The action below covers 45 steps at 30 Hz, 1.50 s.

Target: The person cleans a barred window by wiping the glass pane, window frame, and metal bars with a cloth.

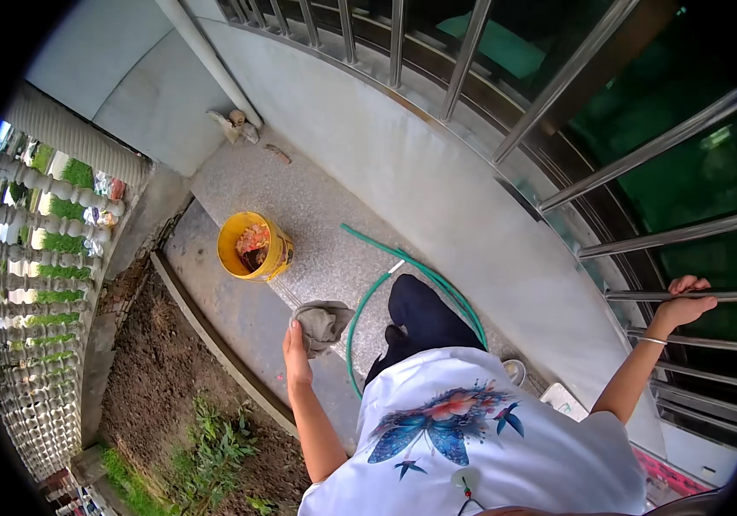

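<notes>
The fingers of the left hand [297, 351] are closed on a grey cloth [323, 324]; the thumb side is visible, while most fingertips are hidden behind the folds. The fingers of the right hand [683, 304] are curled around one bar [635, 296] of the window grille, well apart from the cloth.

The cloth is held in front of the body, and in the view it lies between the bucket [280, 258] and the hose [374, 241]. For good handling, it seems wise to gather its loose corners into the palm, so that a thick, even pad faces outward. A firm but relaxed grasp on the bar would help balance, and the feet should avoid the hose.

The cloth looks soft and crumpled; whether it is damp, one cannot tell. The bar is round, smooth and shiny like metal, before dark green glass [695, 185]. The bucket is yellow and round, with orange-red pieces inside, and stands near the left edge of the speckled floor [317, 193]. The hose, green and flexible, curves near the edge along the pale, flat wall [437, 181]. Beyond a low kerb [222, 353] there is rough brown soil [149, 344].
</notes>
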Tool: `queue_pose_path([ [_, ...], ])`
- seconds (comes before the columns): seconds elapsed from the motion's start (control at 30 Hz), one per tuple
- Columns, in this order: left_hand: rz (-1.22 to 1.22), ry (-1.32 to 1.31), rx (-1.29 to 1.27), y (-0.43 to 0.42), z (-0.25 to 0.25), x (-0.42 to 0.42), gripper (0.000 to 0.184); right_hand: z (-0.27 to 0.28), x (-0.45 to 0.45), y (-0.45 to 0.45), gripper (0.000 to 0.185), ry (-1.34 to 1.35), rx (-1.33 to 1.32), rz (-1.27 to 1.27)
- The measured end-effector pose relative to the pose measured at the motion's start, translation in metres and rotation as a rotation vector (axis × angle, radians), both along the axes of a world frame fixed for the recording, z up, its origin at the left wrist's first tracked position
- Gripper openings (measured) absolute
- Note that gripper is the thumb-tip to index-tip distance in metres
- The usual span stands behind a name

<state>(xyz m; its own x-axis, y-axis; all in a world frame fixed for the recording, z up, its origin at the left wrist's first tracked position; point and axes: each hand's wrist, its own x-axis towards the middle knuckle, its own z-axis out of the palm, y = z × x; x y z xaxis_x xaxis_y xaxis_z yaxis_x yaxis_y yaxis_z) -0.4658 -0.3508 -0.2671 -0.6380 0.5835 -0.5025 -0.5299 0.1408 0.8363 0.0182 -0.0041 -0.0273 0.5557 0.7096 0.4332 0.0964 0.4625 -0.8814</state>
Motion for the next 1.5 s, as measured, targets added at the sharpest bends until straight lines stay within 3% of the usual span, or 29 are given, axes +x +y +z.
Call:
queue_pose_path([
  [0.13,0.175,-0.205,0.210,0.028,0.007,-0.037,0.045,0.001,-0.009,0.002,0.054,0.064,-0.020,-0.156],
  [0.3,0.142,-0.202,0.479,0.079,0.018,-0.114,0.048,0.000,-0.023,0.012,0.051,0.075,-0.007,-0.507],
  [0.4,0.081,-0.197,0.469,0.125,0.036,-0.162,0.052,-0.011,-0.011,0.018,0.053,0.111,-0.011,-0.629],
  [0.5,-0.078,-0.212,0.416,0.177,0.052,-0.214,0.054,-0.008,-0.020,0.016,0.056,-0.117,-0.100,-0.884],
  [0.6,-0.169,-0.198,0.345,0.232,0.077,-0.259,0.052,0.000,-0.048,0.027,0.056,0.011,-0.009,-1.012],
  [0.67,-0.261,-0.095,0.397,0.264,0.100,-0.280,0.055,-0.010,-0.024,0.025,0.058,0.067,0.035,-0.994],
  [0.73,-0.283,-0.021,0.398,0.288,0.117,-0.288,0.054,-0.013,-0.007,0.018,0.059,0.151,-0.129,-0.896],
  [0.8,-0.391,-0.018,0.486,0.308,0.138,-0.283,0.049,-0.042,0.049,-0.001,0.058,0.097,-0.140,-0.729],
  [0.87,-0.398,0.010,0.507,0.327,0.144,-0.275,0.049,-0.050,0.031,-0.003,0.045,-0.332,-0.216,-0.894],
  [0.93,-0.505,0.028,0.547,0.347,0.157,-0.267,0.059,-0.072,-0.004,-0.023,0.037,-0.632,-0.494,-0.960],
  [1.0,-0.528,0.051,0.586,0.371,0.180,-0.251,0.061,-0.093,-0.067,-0.036,0.031,-0.108,-0.254,-0.673],
  [1.03,-0.623,0.119,0.675,0.382,0.198,-0.241,0.063,-0.065,-0.150,-0.038,0.029,-0.019,-0.348,-0.490],
  [1.1,-0.811,0.287,0.809,0.399,0.217,-0.223,0.067,-0.029,-0.279,-0.034,0.031,0.219,-0.279,0.050],
  [1.17,-1.123,0.611,1.007,0.420,0.238,-0.209,0.063,-0.025,-0.352,-0.026,0.048,0.160,-0.211,0.470],
  [1.23,-1.499,0.907,1.218,0.438,0.275,-0.181,0.051,-0.021,-0.419,-0.009,0.081,0.104,-0.086,0.640],
  [1.27,-1.661,0.967,1.278,0.441,0.286,-0.168,0.043,-0.020,-0.457,-0.002,0.077,0.318,0.012,0.671],
  [1.3,-1.699,0.972,1.319,0.446,0.285,-0.169,0.043,-0.021,-0.469,-0.001,0.074,0.289,-0.124,0.638],
  [1.33,-1.628,1.140,1.332,0.450,0.280,-0.172,0.037,-0.023,-0.478,0.002,0.070,0.264,-0.259,0.602],
  [1.37,-1.540,1.302,1.346,0.457,0.280,-0.174,0.031,-0.022,-0.483,0.006,0.070,0.268,-0.227,0.560],
  [1.43,-1.085,1.332,1.495,0.487,0.296,-0.197,0.021,-0.016,-0.487,0.019,0.061,0.528,-0.130,0.439],
  [1.5,-0.601,1.546,1.302,0.507,0.304,-0.227,0.021,0.001,-0.474,0.020,0.057,0.655,0.102,0.360],
])
